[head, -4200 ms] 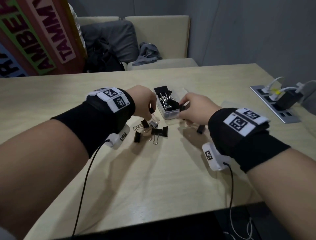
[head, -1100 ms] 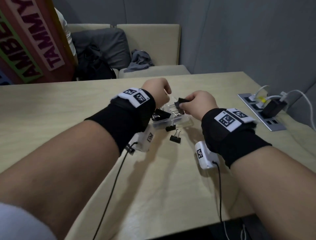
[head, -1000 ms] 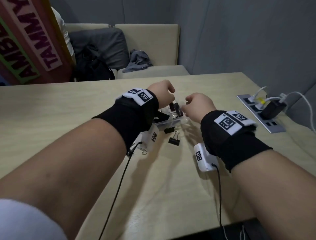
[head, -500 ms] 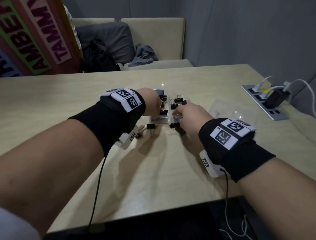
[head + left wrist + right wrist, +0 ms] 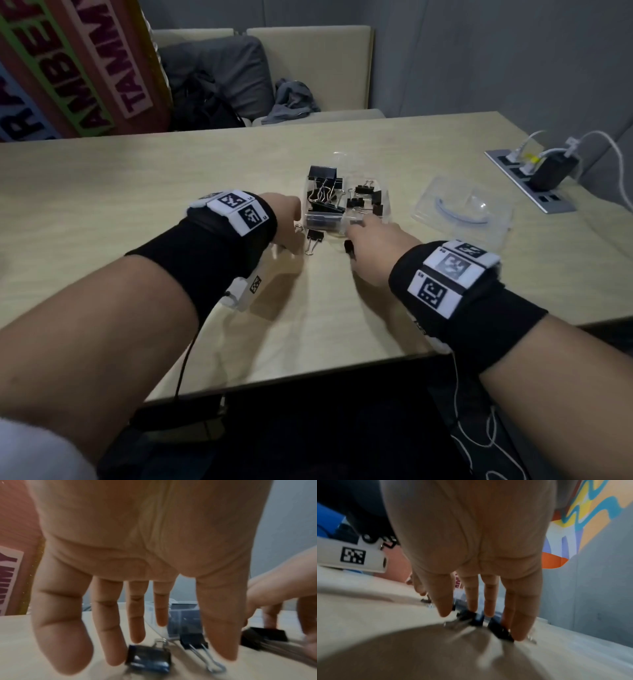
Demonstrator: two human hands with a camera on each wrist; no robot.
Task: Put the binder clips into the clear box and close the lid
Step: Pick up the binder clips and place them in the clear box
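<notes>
The clear box (image 5: 346, 219) stands open mid-table with several black binder clips (image 5: 325, 192) inside. Its clear lid (image 5: 462, 209) lies apart on the table to the right. My left hand (image 5: 287, 224) is just left of the box, fingers straight and pointing down over two loose clips (image 5: 148, 658), (image 5: 193, 641); the first touches a fingertip. One of these loose clips (image 5: 313, 238) lies between my hands. My right hand (image 5: 366, 236) reaches down in front of the box, its straight fingers (image 5: 518, 628) over two more clips (image 5: 500, 631). Neither hand grips anything.
A power strip (image 5: 534, 181) with plugs and white cables sits at the table's right edge. Beyond the far edge are a beige bench with a grey cushion (image 5: 219, 72) and a colourful sign (image 5: 68, 65). The table's front edge (image 5: 308, 373) is close to my forearms.
A second ago my right hand held a clip over the box; that clip is gone from it. Both hands have come down to the loose clips in front of the box.
</notes>
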